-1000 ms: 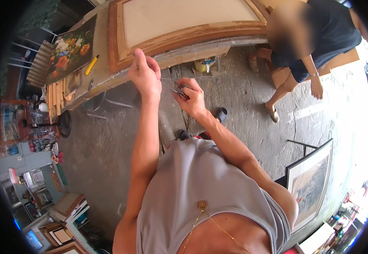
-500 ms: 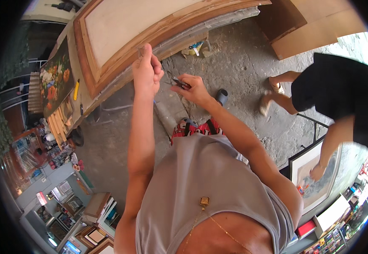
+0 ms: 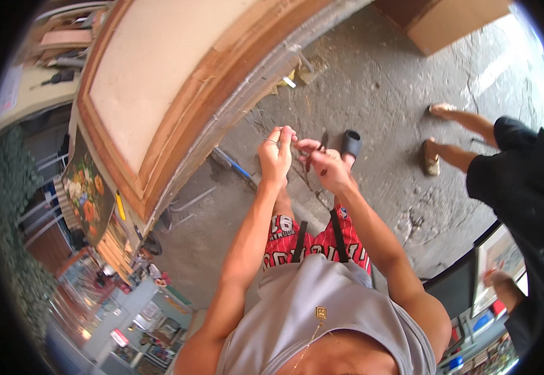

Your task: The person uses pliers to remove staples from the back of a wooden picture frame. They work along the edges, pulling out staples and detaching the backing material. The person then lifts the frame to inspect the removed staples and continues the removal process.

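Close together in front of my body, both hands are raised above the concrete floor. My left hand [image 3: 276, 155] is closed, thumb and fingers pinching a thin dark wire [image 3: 271, 141] that sticks out on its left side. My right hand [image 3: 333, 170], just beside it, is wrapped round small dark pliers [image 3: 310, 164], partly hidden by the fingers. The fingertips of the two hands nearly meet. Beyond them to the left lies a large wooden frame [image 3: 159, 156] with a pale panel [image 3: 153, 75], resting on a table.
A floral painting [image 3: 87, 190] and a yellow cutter knife [image 3: 120, 205] lie at the table's left end, near wood strips [image 3: 117, 253]. At right a person in black [image 3: 516, 169] stands by a framed picture [image 3: 500, 256]. A cardboard box [image 3: 453, 25] stands far right.
Both hands have come nearer my body and closer to each other, the left moving right. The view has shifted, and the other person appears farther right.
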